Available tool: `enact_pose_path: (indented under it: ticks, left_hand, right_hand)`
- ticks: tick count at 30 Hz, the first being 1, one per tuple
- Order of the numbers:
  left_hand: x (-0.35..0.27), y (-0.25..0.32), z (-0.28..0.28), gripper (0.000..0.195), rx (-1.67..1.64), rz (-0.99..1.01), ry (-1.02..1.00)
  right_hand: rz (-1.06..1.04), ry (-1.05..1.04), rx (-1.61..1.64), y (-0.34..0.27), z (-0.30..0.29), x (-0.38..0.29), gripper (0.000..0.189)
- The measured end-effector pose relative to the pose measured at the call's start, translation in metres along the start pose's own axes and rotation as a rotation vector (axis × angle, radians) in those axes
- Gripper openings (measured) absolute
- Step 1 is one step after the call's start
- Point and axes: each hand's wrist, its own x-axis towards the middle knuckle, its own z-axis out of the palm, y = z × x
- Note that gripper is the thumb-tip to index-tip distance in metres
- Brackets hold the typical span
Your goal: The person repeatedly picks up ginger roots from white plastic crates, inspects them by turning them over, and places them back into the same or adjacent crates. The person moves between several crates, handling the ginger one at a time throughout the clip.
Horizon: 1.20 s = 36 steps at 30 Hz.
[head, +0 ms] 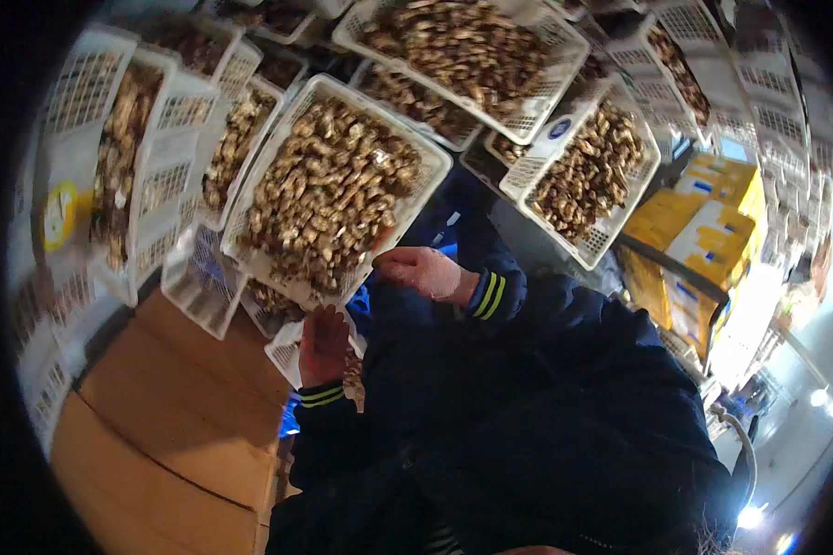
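Observation:
Before me a white plastic crate [427,156] is tilted, heaped with small brown mushrooms [326,187]. My right hand [427,272] is at its near right side, fingers curled against the rim and one reddish fingertip seeming to reach over the inner wall. At the near lower edge my left hand [324,343] is raised, fingers extended and close to the rim; shadow hides whether it grips. A mottled brown strip [354,381] hangs beside the left wrist. Below the crate, another white basket [288,350] partly shows behind the left hand.
Mushroom-filled white crates [576,48] [649,163] stand beyond and to the right. More crates [160,166] are stacked at left. A box wrapped in yellow tape [708,236] stands at right. Brown cardboard [180,388] lies at lower left. An empty-looking basket [205,291] sits by it.

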Motion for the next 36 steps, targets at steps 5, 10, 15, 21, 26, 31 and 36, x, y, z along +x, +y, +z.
enact_pose_path:
  ticks: [5, 10, 15, 21, 26, 31, 36]
  left_hand:
    - [0.054, -0.04, 0.137, 0.048, 0.407, -0.074, -0.008]
    - [0.108, -0.127, 0.217, 0.038, 0.547, -0.402, 0.151]
    - [0.143, -0.192, 0.256, 0.038, 0.698, -0.567, 0.142]
    - [0.16, -0.221, 0.283, 0.039, 0.732, -0.614, 0.154]
    - [0.172, -0.22, 0.276, 0.044, 0.831, -0.595, 0.243]
    - [0.204, -0.214, 0.235, 0.059, 0.803, -0.605, 0.262]
    - [0.237, -0.216, 0.207, 0.063, 0.73, -0.652, 0.274]
  right_hand:
    - [0.016, 0.241, 0.615, 0.033, -0.082, -0.058, 0.038]
    - [-0.087, 0.496, 0.843, 0.094, -0.182, -0.117, 0.034]
    - [0.035, 1.026, 0.675, 0.166, -0.314, -0.187, 0.034]
    - [0.351, 1.566, -0.26, 0.228, -0.43, -0.206, 0.051]
    - [0.516, 1.956, -0.33, 0.293, -0.474, -0.209, 0.062]
    - [-0.008, 1.547, 1.019, 0.36, -0.489, -0.22, 0.04]
    - [-0.182, 1.332, 0.889, 0.365, -0.508, -0.221, 0.031]
